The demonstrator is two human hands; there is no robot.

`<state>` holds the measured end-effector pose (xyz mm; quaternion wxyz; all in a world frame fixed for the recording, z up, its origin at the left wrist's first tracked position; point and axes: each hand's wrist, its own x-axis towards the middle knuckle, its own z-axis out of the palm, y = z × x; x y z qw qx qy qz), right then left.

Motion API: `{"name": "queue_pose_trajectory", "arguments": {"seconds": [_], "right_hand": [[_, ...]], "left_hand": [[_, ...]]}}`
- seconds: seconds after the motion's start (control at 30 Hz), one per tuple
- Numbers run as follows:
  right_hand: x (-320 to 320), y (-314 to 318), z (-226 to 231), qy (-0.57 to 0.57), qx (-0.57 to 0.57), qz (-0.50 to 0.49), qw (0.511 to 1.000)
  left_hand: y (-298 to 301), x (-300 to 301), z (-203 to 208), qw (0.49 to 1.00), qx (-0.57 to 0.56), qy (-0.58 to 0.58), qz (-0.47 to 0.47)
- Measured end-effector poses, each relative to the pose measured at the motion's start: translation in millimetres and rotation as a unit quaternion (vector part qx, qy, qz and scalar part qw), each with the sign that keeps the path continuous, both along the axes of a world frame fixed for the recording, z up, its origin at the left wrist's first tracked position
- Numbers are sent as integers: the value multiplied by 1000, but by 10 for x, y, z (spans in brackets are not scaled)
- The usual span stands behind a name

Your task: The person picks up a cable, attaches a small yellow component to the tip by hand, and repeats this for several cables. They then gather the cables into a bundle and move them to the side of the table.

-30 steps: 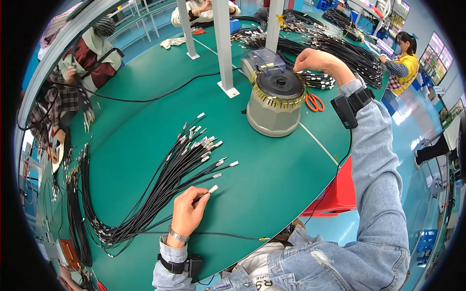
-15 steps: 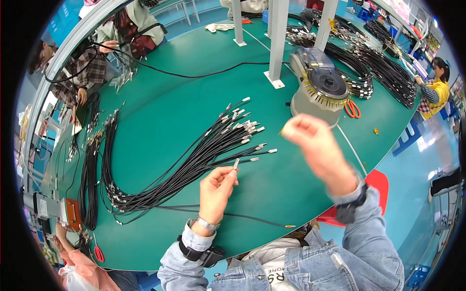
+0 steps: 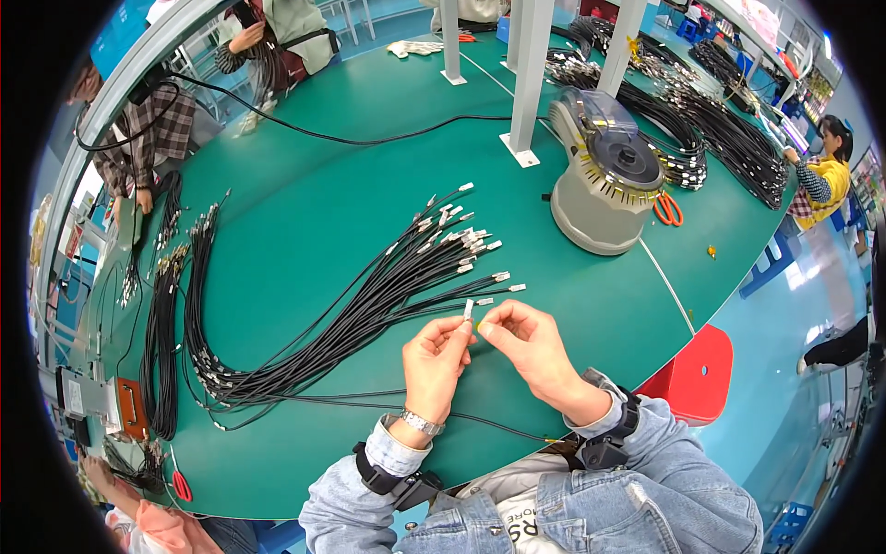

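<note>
1. From the middle of the person's chest, the white-tipped cable (image 3: 469, 310) stood just short of twelve o'clock, above the green counter (image 3: 295, 198). The left hand's (image 3: 434, 358) grip was pinched on it just below the tip, probably to leave the white end bare.
2. The right hand's (image 3: 531, 346) grip was closed at the fingertips on a small yellow piece (image 3: 480, 325), just beside the tip; contact could not be told. A fingertip hold likely suited so small a piece.
3. The bundle of black cables (image 3: 323, 337) curved from ten toward twelve o'clock, white ends fanned toward the hands, presumably for easy picking.
4. At one o'clock, the grey dispenser (image 3: 598, 224) carried yellow strips (image 3: 637, 196) around its rim, seemingly within right-hand reach. What its clear cover (image 3: 614, 113) enclosed was indistinct.
</note>
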<state>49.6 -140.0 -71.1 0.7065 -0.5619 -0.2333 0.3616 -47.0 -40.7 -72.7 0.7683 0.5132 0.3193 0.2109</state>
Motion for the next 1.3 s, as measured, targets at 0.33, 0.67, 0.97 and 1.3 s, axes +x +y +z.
{"name": "queue_pose_trajectory", "arguments": {"seconds": [0.33, 0.67, 0.97, 1.3], "right_hand": [[-49, 94, -93, -87, -16, -49, 995], [-64, 118, -112, -66, -17, -68, 995], [-55, 127, -107, -69, -22, -70, 995], [-49, 119, -116, -84, -22, -71, 994]], "left_hand": [[-17, -14, -28, 1000, 26, -3, -13], [-29, -29, -15, 999, 30, -7, -13], [-30, -33, -13, 999, 42, -12, -17], [-47, -39, -23, 998, 52, -15, -15]]}}
